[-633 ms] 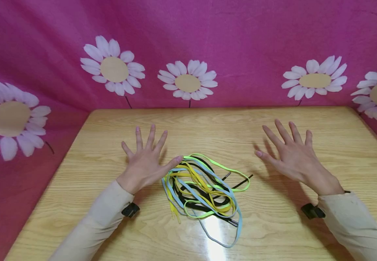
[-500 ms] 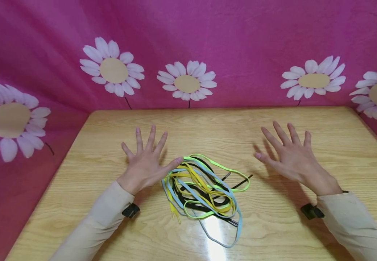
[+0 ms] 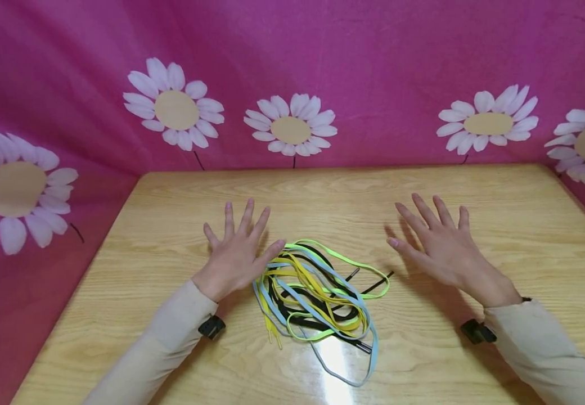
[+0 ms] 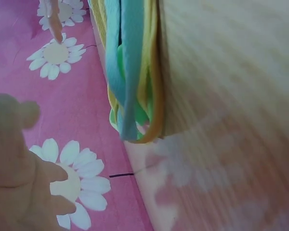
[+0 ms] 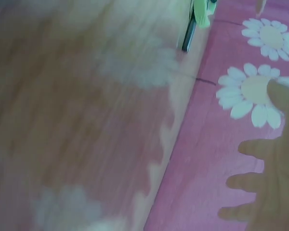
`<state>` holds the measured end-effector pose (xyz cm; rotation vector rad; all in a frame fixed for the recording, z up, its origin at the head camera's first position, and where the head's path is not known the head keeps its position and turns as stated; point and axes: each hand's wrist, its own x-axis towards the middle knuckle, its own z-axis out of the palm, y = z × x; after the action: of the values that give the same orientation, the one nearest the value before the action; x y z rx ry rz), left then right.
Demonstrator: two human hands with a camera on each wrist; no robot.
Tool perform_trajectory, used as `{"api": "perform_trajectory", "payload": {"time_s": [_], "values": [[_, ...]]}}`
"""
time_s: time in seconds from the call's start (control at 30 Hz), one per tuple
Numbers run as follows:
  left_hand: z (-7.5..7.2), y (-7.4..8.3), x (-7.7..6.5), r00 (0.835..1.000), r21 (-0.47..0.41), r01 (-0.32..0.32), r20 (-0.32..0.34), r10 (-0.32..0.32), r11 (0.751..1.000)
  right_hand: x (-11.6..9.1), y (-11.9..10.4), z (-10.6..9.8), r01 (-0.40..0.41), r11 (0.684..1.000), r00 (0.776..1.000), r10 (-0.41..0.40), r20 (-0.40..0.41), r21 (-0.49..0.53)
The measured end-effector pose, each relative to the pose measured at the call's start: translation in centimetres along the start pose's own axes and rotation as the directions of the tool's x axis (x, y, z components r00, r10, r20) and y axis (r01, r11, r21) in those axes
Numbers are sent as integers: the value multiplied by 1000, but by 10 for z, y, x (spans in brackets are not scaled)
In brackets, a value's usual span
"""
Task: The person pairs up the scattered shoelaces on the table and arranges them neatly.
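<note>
A loose heap of flat shoelaces (image 3: 318,298) in yellow, light blue, black and neon green lies tangled at the middle of the table. My left hand (image 3: 232,259) hovers just left of it, fingers spread and palm down, its thumb overlapping the heap's upper left edge in the head view. My right hand (image 3: 444,253) is held off to the right of the laces, fingers also spread, holding nothing. Looped laces (image 4: 135,72) hang across the top of the left wrist view, apart from the left hand (image 4: 19,178). The right wrist view shows a black lace tip (image 5: 189,36) and the right hand (image 5: 274,163).
The wooden table (image 3: 145,236) carries the laces, with a light glare near its front. A magenta cloth (image 3: 383,67) printed with large white daisies rises behind the table and along its sides. Small black devices (image 3: 212,327) sit at both wrists.
My left hand has shifted slightly right and my right hand slightly left, so they stand a little closer together. The laces keep their place.
</note>
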<state>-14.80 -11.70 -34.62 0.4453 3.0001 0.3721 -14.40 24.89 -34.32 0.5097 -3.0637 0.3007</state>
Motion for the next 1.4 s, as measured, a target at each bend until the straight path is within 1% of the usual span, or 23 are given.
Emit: {"api": "perform_trajectory", "payload": {"time_s": [0.07, 0.13, 0.2, 0.23, 0.27, 0.33, 0.37, 0.43, 0.5, 0.57, 0.67, 0.77, 0.87, 0.93, 1.03, 1.1, 1.17, 1.27, 1.33, 1.4], "values": [[0, 2, 5, 999, -18, -35, -3, 35, 999, 1, -5, 3, 33, 999, 999, -33, -23, 13], [0, 4, 12, 996, -43, -90, -18, 89, 995, 3, -10, 7, 95, 995, 993, -94, -78, 11], [0, 7, 21, 989, -75, -144, -34, 142, 987, 5, -16, 12, 181, 983, 974, -178, -143, 7], [1, 9, 26, 986, -85, -164, -39, 162, 983, 5, -20, 15, 221, 975, 963, -216, -162, 10], [2, 11, 31, 983, -96, -181, -38, 178, 979, 5, -23, 18, 252, 967, 954, -246, -169, 16], [4, 14, 38, 981, -115, -193, -15, 193, 975, 4, -30, 22, 287, 955, 952, -277, -133, 69], [5, 16, 42, 981, -118, -193, 3, 195, 974, 4, -33, 23, 285, 953, 957, -276, -91, 101], [6, 20, 46, 979, -123, -190, 44, 197, 974, 2, -38, 24, 253, 957, 967, -255, -1, 144], [7, 24, 49, 977, -123, -186, 82, 197, 975, 2, -42, 24, 227, 961, 969, -240, 65, 159], [7, 26, 50, 975, -106, -181, 112, 193, 978, 2, -44, 23, 226, 963, 965, -242, 101, 147], [9, 28, 50, 973, -81, -164, 148, 175, 983, 3, -45, 23, 235, 963, 960, -251, 121, 134], [11, 27, 48, 974, -79, -155, 153, 165, 985, 3, -45, 22, 229, 963, 961, -247, 123, 141], [12, 25, 45, 977, -120, -161, 119, 175, 980, 2, -43, 21, 204, 965, 969, -223, 106, 163], [11, 24, 41, 979, -163, -165, 92, 182, 973, 1, -42, 20, 191, 964, 973, -211, 94, 183], [8, 24, 36, 980, -227, -167, 68, 187, 960, 1, -39, 20, 202, 951, 971, -226, 81, 234], [6, 24, 33, 978, -257, -174, 65, 196, 951, 2, -38, 19, 215, 939, 967, -242, 74, 270], [3, 24, 32, 976, -278, -177, 74, 205, 944, 2, -37, 18, 227, 925, 965, -257, 58, 306], [3, 26, 32, 966, -285, -184, 122, 226, 941, 3, -37, 14, 255, 910, 961, -275, 14, 328], [5, 29, 33, 959, -269, -194, 150, 240, 943, 4, -38, 12, 265, 905, 961, -276, -13, 333], [10, 32, 34, 950, -238, -219, 167, 262, 946, 5, -39, 12, 272, 903, 961, -276, -37, 333]]}}
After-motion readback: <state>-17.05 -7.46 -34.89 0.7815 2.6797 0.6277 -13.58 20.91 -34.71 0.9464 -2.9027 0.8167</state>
